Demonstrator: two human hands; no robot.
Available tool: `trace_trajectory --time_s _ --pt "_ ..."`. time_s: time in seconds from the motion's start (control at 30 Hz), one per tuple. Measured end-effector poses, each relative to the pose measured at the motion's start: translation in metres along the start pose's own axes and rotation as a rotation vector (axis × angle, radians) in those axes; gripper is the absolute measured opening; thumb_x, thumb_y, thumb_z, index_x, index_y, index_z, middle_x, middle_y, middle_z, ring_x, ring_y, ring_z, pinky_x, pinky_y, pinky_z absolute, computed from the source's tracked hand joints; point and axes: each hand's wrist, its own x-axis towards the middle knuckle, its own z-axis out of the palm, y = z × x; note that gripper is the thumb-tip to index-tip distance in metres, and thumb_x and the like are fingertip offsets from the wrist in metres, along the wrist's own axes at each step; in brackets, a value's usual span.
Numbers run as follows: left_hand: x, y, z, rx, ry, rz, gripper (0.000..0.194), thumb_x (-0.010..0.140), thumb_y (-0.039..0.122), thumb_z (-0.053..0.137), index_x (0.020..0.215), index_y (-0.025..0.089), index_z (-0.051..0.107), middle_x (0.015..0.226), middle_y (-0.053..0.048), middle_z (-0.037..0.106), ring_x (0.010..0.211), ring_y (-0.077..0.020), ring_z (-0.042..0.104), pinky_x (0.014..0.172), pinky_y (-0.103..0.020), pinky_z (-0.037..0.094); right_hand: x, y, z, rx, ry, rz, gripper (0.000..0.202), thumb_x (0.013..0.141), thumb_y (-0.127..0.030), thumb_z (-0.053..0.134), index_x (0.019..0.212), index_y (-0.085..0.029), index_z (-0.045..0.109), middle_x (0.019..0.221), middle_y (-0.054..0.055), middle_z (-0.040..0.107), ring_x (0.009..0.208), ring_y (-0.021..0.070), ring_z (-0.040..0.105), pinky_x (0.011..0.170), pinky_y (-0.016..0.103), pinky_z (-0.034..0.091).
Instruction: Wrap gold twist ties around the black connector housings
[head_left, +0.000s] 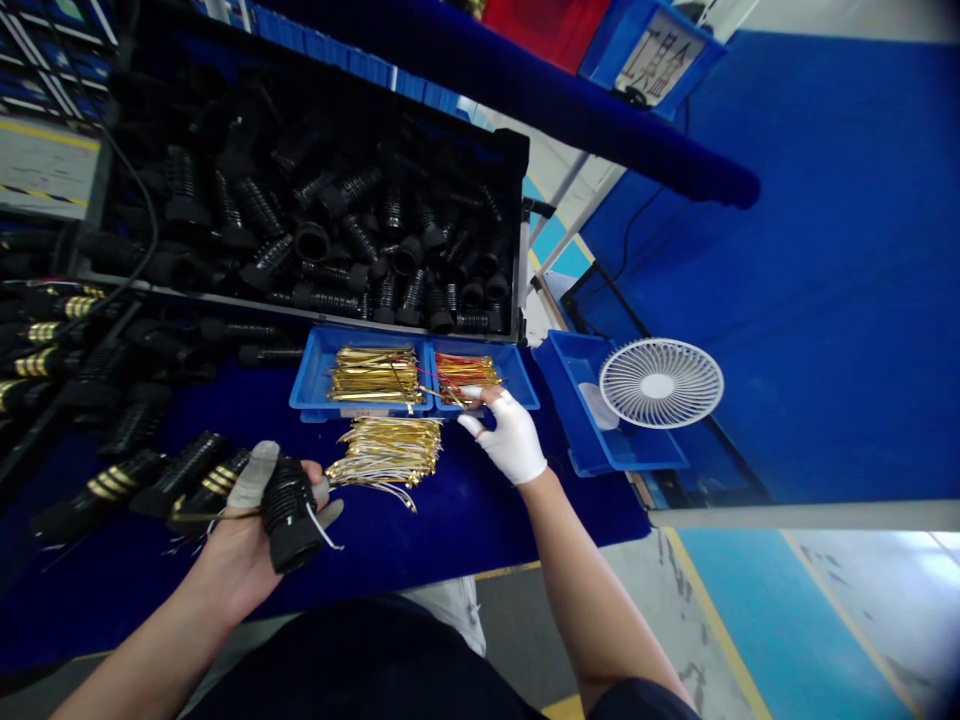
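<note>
My left hand (244, 545), with finger covers on, is closed round a black ribbed cylindrical part (291, 510) with a hollow end. A white wire sticks out of this part, and a thin brass strip crosses my palm beside it. Over the front of the right blue tray (525, 375), my right hand (506, 435) in a white partial glove pinches a thin brass strip (442, 397) with a red wire. Brass strips with red wires (466, 370) lie in that tray. The left blue tray (307, 385) bears brass strips (375, 374), and a pile of white-wired brass strips (394, 448) lies in front.
A large black crate (521, 230) full of black ribbed parts stands behind the trays. More black parts, some with brass bands (112, 483), lie at the left. A white fan (661, 384) stands by another blue tray (574, 400) on the right. Overhead runs a blue padded bar (525, 95).
</note>
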Motion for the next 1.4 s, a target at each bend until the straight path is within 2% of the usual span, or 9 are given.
trace_trajectory --time_s 0.13,0.33,0.47,0.57,0.7,0.83,1.07,1.23,1.4 --pt "0.002 0.004 0.007 -0.128 0.063 -0.074 0.029 0.1 0.029 0.048 0.089 0.013 0.069 0.091 -0.009 0.071 0.076 -0.0217 0.072 0.08 -0.049 0.064 0.016 -0.019 0.009 -0.058 0.088 -0.007 0.019 0.096 -0.028 0.061 0.112 -0.024 0.068 0.107 0.007 0.068 0.103 0.0223 0.066 0.096 0.036 0.053" --pt "0.0 0.006 0.024 -0.221 -0.028 -0.119 0.038 0.1 0.043 0.049 0.105 0.011 0.069 0.108 -0.018 0.072 0.094 -0.029 0.073 0.08 -0.047 0.065 0.045 -0.04 0.03 -0.284 -0.097 0.07 0.015 0.09 -0.025 0.064 0.103 -0.023 0.071 0.116 0.007 0.067 0.088 0.0219 0.069 0.081 0.034 0.055" --pt "-0.006 0.011 0.024 -0.177 -0.093 -0.077 0.035 0.102 0.032 0.045 0.116 0.01 0.068 0.109 -0.018 0.072 0.091 -0.0263 0.073 0.082 -0.045 0.065 0.048 -0.038 0.012 0.08 0.228 0.134 0.011 0.092 -0.029 0.061 0.092 -0.02 0.068 0.096 0.005 0.072 0.089 0.0209 0.067 0.085 0.035 0.053" --pt "-0.008 0.014 0.023 -0.158 -0.068 -0.026 0.031 0.102 0.032 0.046 0.108 0.013 0.07 0.097 -0.012 0.071 0.08 -0.0207 0.072 0.082 -0.045 0.064 0.042 -0.028 -0.012 0.672 0.554 0.313 0.021 0.093 -0.043 0.06 0.091 -0.022 0.063 0.094 0.003 0.073 0.052 0.0102 0.047 0.056 0.026 0.046" --pt "-0.008 0.014 0.032 -0.078 -0.152 0.011 0.026 0.1 0.034 0.052 0.104 0.016 0.071 0.085 -0.008 0.068 0.069 -0.0158 0.065 0.081 -0.045 0.064 0.026 -0.018 -0.017 1.293 0.512 0.467 0.022 0.087 -0.039 0.069 0.082 -0.023 0.055 0.102 -0.001 0.075 0.042 0.0052 0.013 0.04 0.02 0.025" --pt "-0.009 0.008 0.043 0.049 -0.158 0.033 0.029 0.096 0.038 0.059 0.108 0.014 0.072 0.082 -0.008 0.069 0.069 -0.0162 0.063 0.08 -0.039 0.063 0.012 -0.031 0.002 1.374 0.321 0.589 0.024 0.081 -0.033 0.074 0.085 -0.023 0.053 0.1 0.0 0.075 0.041 0.0035 0.012 0.039 0.019 0.018" --pt "-0.009 0.002 0.04 0.102 -0.128 0.086 0.034 0.094 0.043 0.061 0.111 0.015 0.072 0.091 -0.007 0.072 0.074 -0.0169 0.066 0.081 -0.033 0.062 0.008 -0.058 -0.005 1.331 0.655 0.406 0.02 0.083 -0.023 0.072 0.091 -0.027 0.054 0.101 -0.006 0.067 0.041 0.0025 0.016 0.04 0.019 0.023" --pt "-0.011 -0.003 0.048 0.117 -0.153 0.107 0.039 0.089 0.046 0.068 0.112 0.015 0.071 0.089 -0.007 0.073 0.074 -0.0186 0.068 0.08 -0.033 0.062 -0.003 -0.078 0.001 1.371 0.392 0.454 0.012 0.089 -0.031 0.069 0.092 -0.026 0.058 0.091 -0.004 0.064 0.041 0.002 0.014 0.04 0.02 0.02" --pt "-0.012 -0.014 0.056 0.156 -0.183 0.159 0.053 0.082 0.057 0.072 0.115 0.015 0.07 0.084 -0.007 0.074 0.09 -0.0266 0.071 0.09 -0.039 0.057 -0.02 -0.115 0.013 0.865 0.024 0.328 0.006 0.086 -0.028 0.072 0.085 -0.023 0.069 0.079 -0.001 0.067 0.062 0.0125 0.057 0.061 0.027 0.048"
